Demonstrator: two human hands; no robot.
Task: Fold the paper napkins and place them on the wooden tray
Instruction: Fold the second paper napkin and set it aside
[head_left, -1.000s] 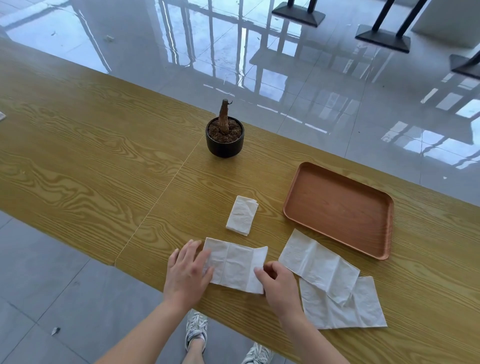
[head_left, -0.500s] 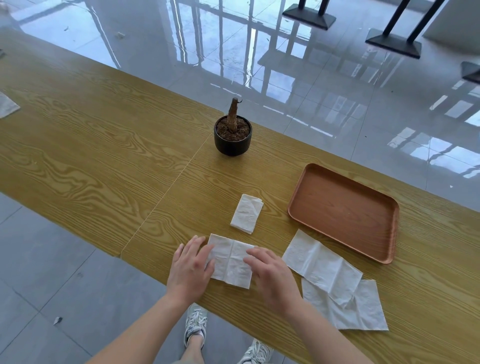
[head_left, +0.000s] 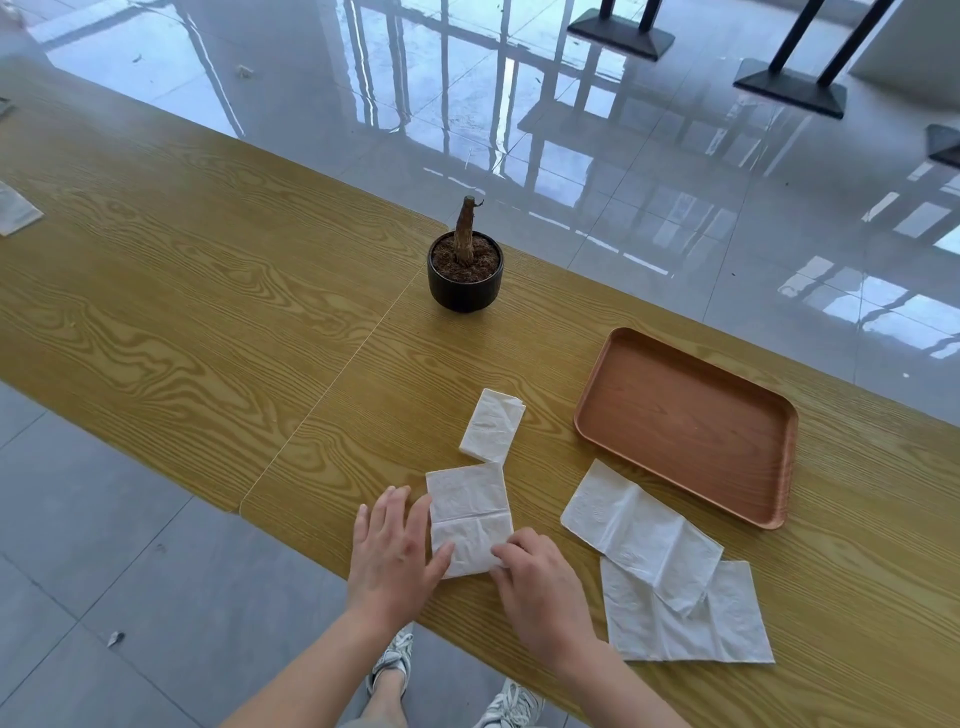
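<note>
A half-folded white napkin (head_left: 467, 517) lies near the table's front edge. My left hand (head_left: 392, 551) lies flat against its left side, thumb on the near corner. My right hand (head_left: 537, 577) has curled fingers pinching the napkin's near right corner. A small folded napkin (head_left: 492, 425) sits just beyond it. Two unfolded napkins lie to the right, one (head_left: 639, 530) overlapping the other (head_left: 696, 623). The wooden tray (head_left: 685, 421) stands further right with nothing in it.
A black pot with a bare stem (head_left: 465, 270) stands behind the napkins. Another white sheet (head_left: 13, 208) lies at the table's far left. The table's (head_left: 182, 312) front edge runs just under my wrists; my shoes (head_left: 395, 660) and the grey floor are below.
My right hand folded the napkin's right half over to the left, then drew back to its near right corner. The napkin is now narrower. The view shifted slightly.
</note>
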